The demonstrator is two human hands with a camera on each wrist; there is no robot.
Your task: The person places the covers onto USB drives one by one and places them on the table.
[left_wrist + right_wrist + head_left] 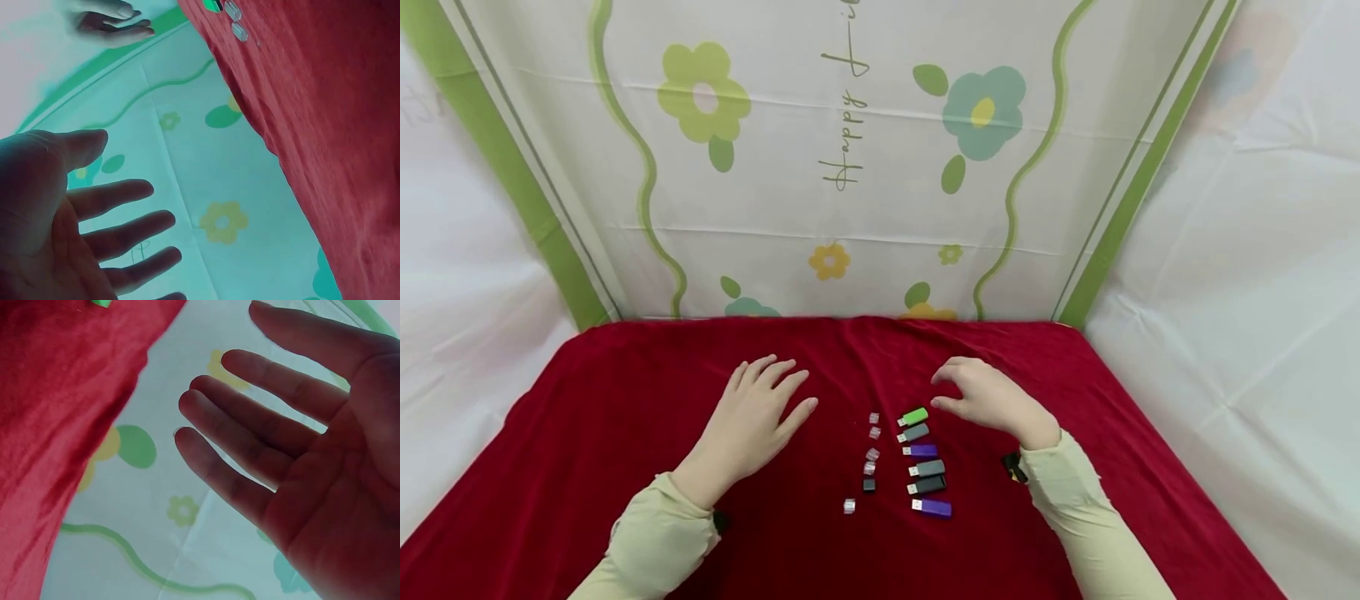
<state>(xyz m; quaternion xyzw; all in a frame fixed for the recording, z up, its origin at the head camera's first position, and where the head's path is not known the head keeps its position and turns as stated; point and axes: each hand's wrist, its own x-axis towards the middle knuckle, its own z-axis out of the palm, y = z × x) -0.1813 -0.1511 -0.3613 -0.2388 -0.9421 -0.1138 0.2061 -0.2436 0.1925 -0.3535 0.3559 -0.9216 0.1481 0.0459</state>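
Note:
Several USB sticks lie in a column on the red cloth, metal plugs facing left: a green USB stick (914,417) at the far end, then grey, purple, grey, a black USB stick (927,485) and a purple USB stick (932,507) nearest. Left of them runs a line of small clear caps (872,454) with one black cap (869,485). My left hand (756,417), fingers spread, hovers left of the caps and holds nothing. Over the cloth right of the green stick, my right hand (988,396) is bare too, its fingers loosely extended in the right wrist view.
Red cloth (625,433) covers the table. A white curtain (775,208) with printed flowers hangs behind its far edge, and white fabric walls (1240,292) stand on both sides. Dark wrist straps show at both sleeves (1067,483).

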